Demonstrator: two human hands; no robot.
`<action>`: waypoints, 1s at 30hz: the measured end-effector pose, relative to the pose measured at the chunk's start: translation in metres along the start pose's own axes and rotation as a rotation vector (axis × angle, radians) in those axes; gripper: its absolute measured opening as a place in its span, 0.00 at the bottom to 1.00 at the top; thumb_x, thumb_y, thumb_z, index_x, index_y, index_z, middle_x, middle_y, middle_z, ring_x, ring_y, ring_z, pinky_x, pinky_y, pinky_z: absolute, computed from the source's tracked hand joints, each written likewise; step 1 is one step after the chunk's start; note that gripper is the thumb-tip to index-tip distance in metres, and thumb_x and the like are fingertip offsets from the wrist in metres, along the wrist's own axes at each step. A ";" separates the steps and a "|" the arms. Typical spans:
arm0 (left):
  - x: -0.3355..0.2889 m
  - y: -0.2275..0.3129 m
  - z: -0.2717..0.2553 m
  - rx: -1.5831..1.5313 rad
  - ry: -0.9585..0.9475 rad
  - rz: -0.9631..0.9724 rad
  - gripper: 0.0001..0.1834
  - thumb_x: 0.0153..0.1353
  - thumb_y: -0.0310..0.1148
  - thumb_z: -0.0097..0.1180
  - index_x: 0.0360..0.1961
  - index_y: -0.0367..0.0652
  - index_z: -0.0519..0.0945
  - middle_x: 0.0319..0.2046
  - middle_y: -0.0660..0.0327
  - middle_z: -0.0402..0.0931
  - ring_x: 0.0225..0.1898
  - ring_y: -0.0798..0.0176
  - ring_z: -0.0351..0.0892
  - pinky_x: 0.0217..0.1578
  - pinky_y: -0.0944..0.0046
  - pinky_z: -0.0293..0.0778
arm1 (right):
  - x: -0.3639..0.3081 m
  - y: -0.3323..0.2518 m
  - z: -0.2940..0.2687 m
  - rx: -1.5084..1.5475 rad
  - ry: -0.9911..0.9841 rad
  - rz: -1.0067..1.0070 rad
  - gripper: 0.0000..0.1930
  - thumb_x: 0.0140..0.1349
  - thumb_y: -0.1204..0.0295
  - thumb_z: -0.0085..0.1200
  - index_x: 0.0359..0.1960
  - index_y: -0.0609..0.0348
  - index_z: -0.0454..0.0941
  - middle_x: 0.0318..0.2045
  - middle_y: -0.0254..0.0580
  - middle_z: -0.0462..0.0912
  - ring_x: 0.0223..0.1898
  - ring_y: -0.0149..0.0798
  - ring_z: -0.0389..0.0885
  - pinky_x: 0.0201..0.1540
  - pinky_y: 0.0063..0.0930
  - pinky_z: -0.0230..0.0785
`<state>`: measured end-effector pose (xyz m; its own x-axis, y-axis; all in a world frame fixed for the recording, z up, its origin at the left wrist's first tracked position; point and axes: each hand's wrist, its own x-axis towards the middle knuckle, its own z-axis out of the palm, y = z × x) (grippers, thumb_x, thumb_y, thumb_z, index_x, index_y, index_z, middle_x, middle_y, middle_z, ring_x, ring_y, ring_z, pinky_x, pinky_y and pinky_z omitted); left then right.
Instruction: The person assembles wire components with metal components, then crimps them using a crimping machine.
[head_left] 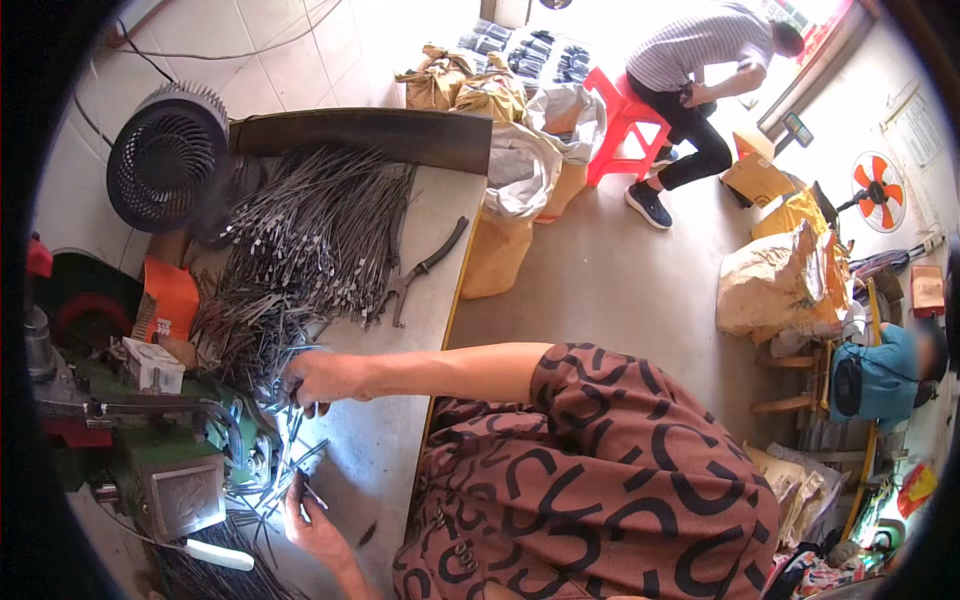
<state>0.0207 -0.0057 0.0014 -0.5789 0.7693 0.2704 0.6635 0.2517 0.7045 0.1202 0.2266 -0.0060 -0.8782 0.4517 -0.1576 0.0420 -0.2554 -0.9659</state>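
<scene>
The thin dark strips with shiny ends [310, 235] lie in a dense heap along the far side of the tabletop [375, 440], filling the corner by the black upright board [370, 135]; looser ones scatter down to the lit work area of the green machine [240, 430]. The right hand [328, 377] is at the heap's lower end, its fingers curled inward; their undersides are hidden, so I cannot tell what they grasp. The left hand [312, 525], nearer the person, seems to pinch a strip between thumb and forefinger. The step in hand looks like picking out and separating strips beside the machine; the next move calls for a firm pinch and fingertips clear of the machine's head.

Black-handled pliers [400, 285] lie open between the heap and the tabletop's near edge. A black fan [168, 160] stands beyond the heap, with an orange sheet [170, 300] below it. Past the board are open sacks [520, 170] and a co-worker on a red stool [620, 125].
</scene>
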 end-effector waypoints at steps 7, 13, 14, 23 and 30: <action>0.005 -0.013 -0.004 0.120 0.004 0.128 0.14 0.56 0.20 0.50 0.45 0.34 0.78 0.39 0.54 0.78 0.38 0.57 0.77 0.40 0.63 0.73 | -0.023 -0.022 0.017 -0.663 0.297 -0.813 0.10 0.47 0.68 0.61 0.26 0.62 0.78 0.19 0.52 0.77 0.23 0.51 0.79 0.27 0.42 0.70; -0.003 0.007 -0.008 -0.061 0.124 -0.142 0.18 0.62 0.26 0.49 0.53 0.36 0.72 0.43 0.55 0.75 0.41 0.61 0.75 0.42 0.61 0.71 | -0.035 -0.026 0.041 -0.739 0.145 -0.510 0.09 0.52 0.65 0.57 0.33 0.53 0.77 0.23 0.49 0.78 0.28 0.51 0.80 0.29 0.45 0.69; -0.001 0.013 -0.006 -0.227 0.157 -0.260 0.19 0.62 0.27 0.49 0.55 0.36 0.72 0.46 0.56 0.74 0.43 0.62 0.74 0.43 0.62 0.70 | -0.031 -0.018 0.042 -0.740 0.127 -0.536 0.10 0.53 0.66 0.56 0.37 0.52 0.77 0.24 0.48 0.78 0.27 0.52 0.79 0.28 0.43 0.70; 0.037 -0.021 0.000 -0.909 0.268 -0.621 0.19 0.58 0.36 0.58 0.50 0.43 0.77 0.33 0.70 0.76 0.32 0.75 0.70 0.32 0.74 0.64 | -0.003 0.005 0.061 -0.528 -0.112 -0.151 0.12 0.58 0.70 0.53 0.42 0.63 0.78 0.19 0.40 0.78 0.14 0.30 0.75 0.17 0.25 0.67; 0.047 -0.015 -0.003 -1.000 0.432 -0.588 0.16 0.58 0.33 0.58 0.47 0.40 0.77 0.31 0.69 0.76 0.29 0.78 0.69 0.28 0.76 0.62 | 0.011 -0.004 0.087 -0.476 -0.109 -0.078 0.11 0.60 0.68 0.53 0.39 0.63 0.79 0.17 0.38 0.78 0.12 0.26 0.72 0.16 0.23 0.65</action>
<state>-0.0181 0.0244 0.0055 -0.9014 0.3862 -0.1958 -0.2933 -0.2118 0.9323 0.0684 0.1580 0.0137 -0.9311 0.3550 -0.0837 0.1653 0.2061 -0.9645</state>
